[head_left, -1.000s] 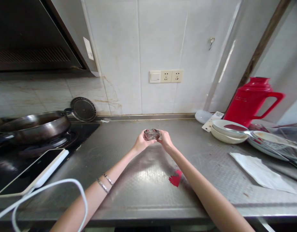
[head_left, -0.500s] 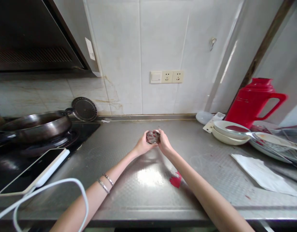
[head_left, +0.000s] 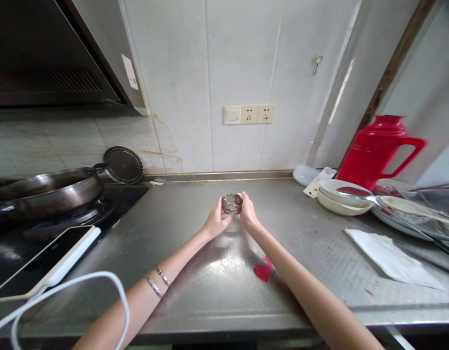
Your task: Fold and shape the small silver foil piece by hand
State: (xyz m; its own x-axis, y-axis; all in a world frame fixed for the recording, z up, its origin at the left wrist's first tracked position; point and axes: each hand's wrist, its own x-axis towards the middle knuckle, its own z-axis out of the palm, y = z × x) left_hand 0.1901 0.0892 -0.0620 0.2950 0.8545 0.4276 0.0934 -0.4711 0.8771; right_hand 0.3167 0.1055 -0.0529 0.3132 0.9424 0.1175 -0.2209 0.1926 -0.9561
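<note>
A small round glass-like container [head_left: 232, 204] is held above the steel counter at the middle. My left hand [head_left: 216, 219] grips its left side, thumb and fingers around it, with two silver bracelets on that forearm. My right hand [head_left: 248, 211] holds its right side with closed fingers. Dark and reddish patches show in the container; what they are is too small to tell. A red scrap [head_left: 263, 269] lies on the counter beside my right forearm.
A pan [head_left: 52, 192] sits on the stove at left, near a phone [head_left: 42, 262] with a white cable. At right are stacked bowls [head_left: 343, 201], a red thermos [head_left: 377, 150], plates and a white tissue [head_left: 392, 255]. The counter [head_left: 195, 301] has a front edge.
The container has tilted a little between my hands, and my left fingers are slightly further apart beneath it. The whole view has shifted slightly.
</note>
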